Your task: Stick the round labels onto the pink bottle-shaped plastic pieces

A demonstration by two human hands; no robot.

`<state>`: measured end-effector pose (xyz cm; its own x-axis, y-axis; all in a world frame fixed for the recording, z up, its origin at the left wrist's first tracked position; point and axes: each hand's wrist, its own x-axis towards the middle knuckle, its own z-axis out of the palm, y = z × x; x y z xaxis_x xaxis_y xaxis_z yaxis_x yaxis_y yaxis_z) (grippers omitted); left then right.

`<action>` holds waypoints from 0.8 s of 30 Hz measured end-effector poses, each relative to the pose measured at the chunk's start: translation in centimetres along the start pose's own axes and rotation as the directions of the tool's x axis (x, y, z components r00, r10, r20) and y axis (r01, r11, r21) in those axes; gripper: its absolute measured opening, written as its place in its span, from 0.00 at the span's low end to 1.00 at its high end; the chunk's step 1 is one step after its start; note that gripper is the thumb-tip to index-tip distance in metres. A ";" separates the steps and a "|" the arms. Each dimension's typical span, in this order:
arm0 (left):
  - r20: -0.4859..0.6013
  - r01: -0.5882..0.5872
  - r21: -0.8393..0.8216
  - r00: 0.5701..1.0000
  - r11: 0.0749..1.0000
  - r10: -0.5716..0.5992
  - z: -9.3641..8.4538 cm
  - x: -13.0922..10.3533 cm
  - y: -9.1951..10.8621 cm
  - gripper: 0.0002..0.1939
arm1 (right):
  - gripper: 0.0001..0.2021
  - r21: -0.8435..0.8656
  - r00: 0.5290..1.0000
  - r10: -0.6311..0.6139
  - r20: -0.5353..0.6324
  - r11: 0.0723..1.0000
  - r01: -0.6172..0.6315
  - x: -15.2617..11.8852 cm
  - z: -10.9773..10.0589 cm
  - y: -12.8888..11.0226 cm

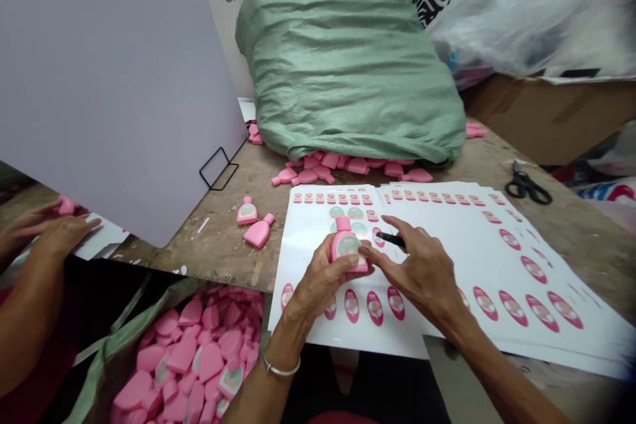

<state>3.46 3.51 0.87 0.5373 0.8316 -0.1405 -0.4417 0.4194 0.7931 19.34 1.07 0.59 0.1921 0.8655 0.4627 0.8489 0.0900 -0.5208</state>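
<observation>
Bottle of flared pink plastic (342, 224), front labelled, in left hand's (318, 285) closed grip; right hand (430, 278) grips slim black tool (391, 239), thumb at bottle's edge. Ten o'clock: one labelled bottle (247, 212), one showing bare face (258, 233). White paper sheet (303, 265) bears many unused stickers.

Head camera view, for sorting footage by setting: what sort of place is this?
Probably a small labelling workshop: sticker sheets on the worktable, an open sack of pink bottles, and scissors.
</observation>
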 end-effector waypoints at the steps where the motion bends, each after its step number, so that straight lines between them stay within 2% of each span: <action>1: 0.014 0.020 0.023 1.000 1.000 -0.020 0.0 -0.2 -0.1 0.17 | 0.33 0.046 0.997 0.044 0.059 0.998 -0.047 0.2 0.0 0.1; 3: 0.055 0.058 0.082 0.997 0.995 -0.062 0.1 -0.6 -0.2 0.16 | 0.38 0.219 0.971 0.076 0.225 0.968 -0.126 0.5 0.4 0.4; 5: 0.089 0.071 0.125 0.993 0.990 -0.083 0.1 -1.2 -0.1 0.17 | 0.38 0.369 0.926 0.020 0.376 0.914 -0.169 1.2 1.2 1.1; 7: 0.106 0.071 0.140 0.991 0.988 -0.086 -0.4 -2.0 0.3 0.18 | 0.35 0.434 0.894 -0.032 0.448 0.881 -0.186 2.7 2.2 2.5; 9: 0.043 0.071 0.244 0.996 0.967 -0.084 -1.8 -2.7 1.1 0.17 | 0.29 0.394 0.907 0.027 0.420 0.895 -0.209 5.2 3.4 4.5; 11: -0.144 0.058 0.464 0.990 0.884 0.011 -4.1 -3.0 2.2 0.17 | 0.26 0.241 0.937 0.220 0.271 0.927 -0.287 8.8 4.7 6.6; 12: -0.255 0.057 0.586 0.960 0.808 0.118 -5.5 -3.0 2.7 0.18 | 0.26 0.160 0.930 0.311 0.195 0.926 -0.343 10.7 5.5 7.4; 13: -0.347 0.061 0.685 0.903 0.726 0.252 -7.0 -2.9 3.2 0.20 | 0.26 0.113 0.917 0.368 0.150 0.916 -0.386 12.6 6.3 8.1; 14: -0.392 0.081 0.772 0.841 0.630 0.372 -8.4 -2.6 3.6 0.23 | 0.25 0.084 0.902 0.410 0.131 0.902 -0.423 14.5 7.2 8.6; 16: -0.371 0.142 0.903 0.733 0.405 0.570 -10.8 -1.9 4.2 0.29 | 0.22 0.059 0.870 0.474 0.134 0.873 -0.485 17.6 9.0 9.0; 18: -0.283 0.210 0.959 0.670 0.190 0.687 -12.2 -1.2 4.6 0.33 | 0.20 0.045 0.834 0.533 0.143 0.838 -0.544 19.8 10.5 9.0; 20: -0.205 0.213 0.973 0.623 0.088 0.755 -12.2 -0.7 4.8 0.31 | 0.19 0.043 0.806 0.573 0.151 0.811 -0.584 20.8 11.2 9.1; 22: -0.162 0.107 0.987 0.628 0.121 0.761 -11.3 -0.2 4.8 0.24 | 0.18 0.059 0.799 0.576 0.174 0.803 -0.593 20.5 11.0 9.3; 24: -0.198 -0.023 0.957 0.678 0.289 0.708 -9.7 0.5 4.6 0.16 | 0.20 0.097 0.809 0.544 0.224 0.813 -0.574 19.1 10.0 9.2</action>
<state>-5.28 9.35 -1.25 -0.0901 0.9329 0.3486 0.5479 -0.2459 0.7996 25.85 23.33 -2.56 0.5070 0.8591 -0.0697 0.5322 -0.3756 -0.7587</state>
